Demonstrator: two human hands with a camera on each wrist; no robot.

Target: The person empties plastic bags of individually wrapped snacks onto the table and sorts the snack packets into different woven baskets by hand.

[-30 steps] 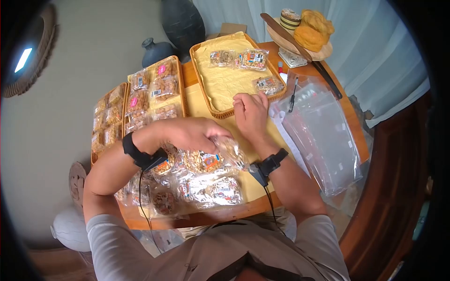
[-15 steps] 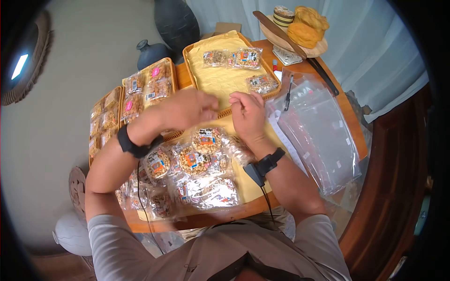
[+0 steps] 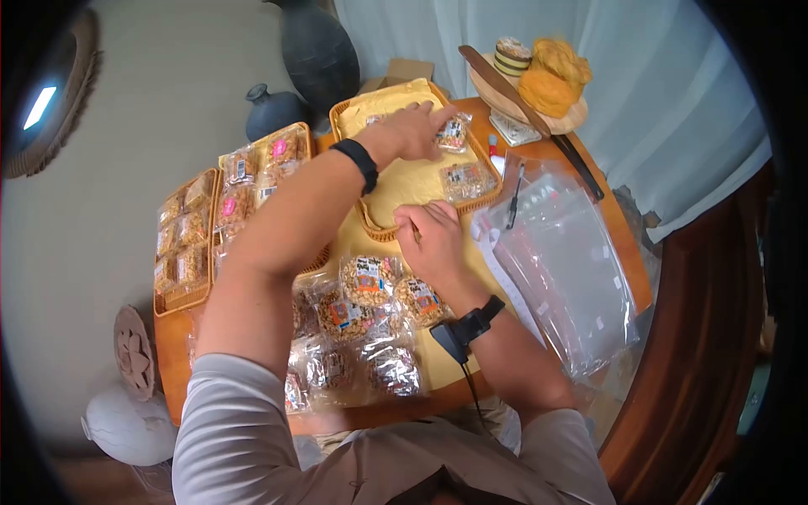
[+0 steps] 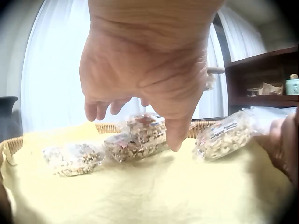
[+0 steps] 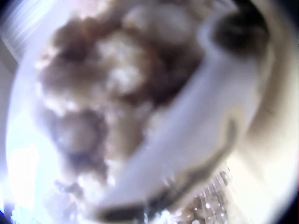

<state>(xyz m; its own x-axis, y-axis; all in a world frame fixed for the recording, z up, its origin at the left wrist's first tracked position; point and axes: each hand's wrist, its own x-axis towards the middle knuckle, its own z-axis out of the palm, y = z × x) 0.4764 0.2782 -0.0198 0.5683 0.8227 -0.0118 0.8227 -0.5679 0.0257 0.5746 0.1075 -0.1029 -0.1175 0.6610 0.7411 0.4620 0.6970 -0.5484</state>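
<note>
My left hand [image 3: 408, 135] reaches over the lined wicker tray [image 3: 383, 202] at the back, holding nothing. In the left wrist view its fingers [image 4: 91, 109] point forward, thumb apart, above clear-wrapped cakes of nut-like pieces. One wrapped cake [image 4: 74, 161] lies to the left; another wrapped cake [image 4: 133, 151] has a further one on or behind it. A wrapped cake [image 3: 467, 181] sits in the tray's near right corner. My right hand [image 3: 433, 244] stays by the tray's front rim, fingers loosely curled. Beside its wrist lies a labelled round cake [image 3: 421, 301], blurred large in the right wrist view.
More wrapped round cakes [image 3: 345, 316] crowd the table's front. Two filled wicker trays stand left, one with pink-labelled packs [image 3: 236, 202]. Clear plastic bags [image 3: 564, 261], a pen [image 3: 515, 198] and a paper strip [image 3: 505, 269] lie right. A pedestal dish [image 3: 581, 114] and dark vases [image 3: 320, 63] stand behind.
My left hand has let go of a wrapped cake beside the right wrist and moved forward over the back tray. That cake now lies flatter, label up. The right hand has stayed near the tray's front.
</note>
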